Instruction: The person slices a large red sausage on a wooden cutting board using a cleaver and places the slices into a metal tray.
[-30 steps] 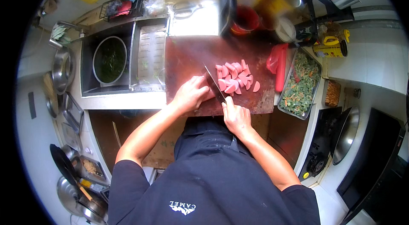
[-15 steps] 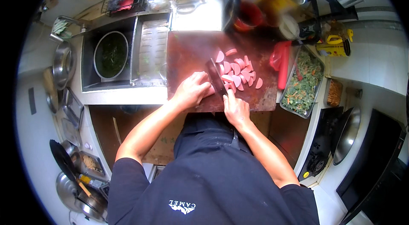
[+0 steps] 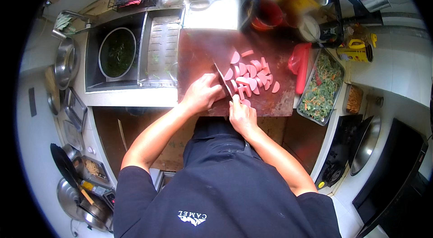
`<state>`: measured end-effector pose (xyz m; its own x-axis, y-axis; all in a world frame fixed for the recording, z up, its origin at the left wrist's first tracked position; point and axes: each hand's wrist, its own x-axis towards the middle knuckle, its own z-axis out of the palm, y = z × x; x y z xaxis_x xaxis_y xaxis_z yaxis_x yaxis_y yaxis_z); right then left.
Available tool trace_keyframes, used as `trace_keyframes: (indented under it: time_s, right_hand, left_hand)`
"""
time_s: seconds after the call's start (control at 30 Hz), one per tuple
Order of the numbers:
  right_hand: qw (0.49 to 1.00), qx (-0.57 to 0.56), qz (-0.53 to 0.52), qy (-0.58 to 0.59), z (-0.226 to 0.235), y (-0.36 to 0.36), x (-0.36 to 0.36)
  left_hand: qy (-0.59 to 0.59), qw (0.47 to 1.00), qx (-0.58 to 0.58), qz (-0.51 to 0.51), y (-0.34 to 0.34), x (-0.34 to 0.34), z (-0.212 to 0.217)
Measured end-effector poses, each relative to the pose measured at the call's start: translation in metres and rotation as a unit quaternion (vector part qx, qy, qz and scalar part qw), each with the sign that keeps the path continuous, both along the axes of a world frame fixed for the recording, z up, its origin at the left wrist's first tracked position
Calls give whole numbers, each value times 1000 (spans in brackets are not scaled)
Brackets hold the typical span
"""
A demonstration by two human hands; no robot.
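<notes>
- Left hand [image 3: 202,95] is curled round the handle end of a dark cleaver [image 3: 223,82], blade running up and away across the board
- right hand [image 3: 241,114] sits just beside the blade at the near edge of the board, fingers bent down over a bit of pink sausage [image 3: 246,102] (most of that piece is hidden under the hand, so can't say how much is left)
- pink sausage slices [image 3: 251,75] are piled to the right of the blade, half-moon shapes mostly, a couple lying apart toward the far side
- all this happens on a reddish-brown chopping board [image 3: 203,48] that lies across the counter beside the sink
- sink [image 3: 92,73] on the left holds a round bowl of dark leafy greens [image 3: 117,52], with a metal drain tray [image 3: 161,48] next to it
- right of the board: a red plastic bag [image 3: 299,64], then a metal tray of chopped greens [image 3: 322,85] with orange bits mixed in
- wok [image 3: 365,141] on the stove further right
</notes>
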<state>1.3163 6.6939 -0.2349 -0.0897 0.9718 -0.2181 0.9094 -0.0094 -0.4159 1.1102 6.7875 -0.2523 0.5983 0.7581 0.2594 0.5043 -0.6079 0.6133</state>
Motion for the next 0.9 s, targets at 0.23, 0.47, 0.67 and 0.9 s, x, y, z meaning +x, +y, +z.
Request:
trace_keyframes:
  time_s: [0.23, 0.47, 0.67, 0.9]
  right_hand:
    - [1000, -22, -2, -12, 4, 12, 12]
    - [1000, 2, 21, 14, 34, 9, 3]
    - [1000, 6, 20, -1, 1, 0, -7]
    - [1000, 9, 15, 2, 1, 13, 5]
  left_hand:
    - [2, 1000, -20, 11, -3, -2, -4]
    - [-5, 1000, 25, 18, -7, -9, 2]
    - [-17, 999, 26, 20, -5, -7, -1]
    - [-17, 999, 27, 36, -7, -10, -2]
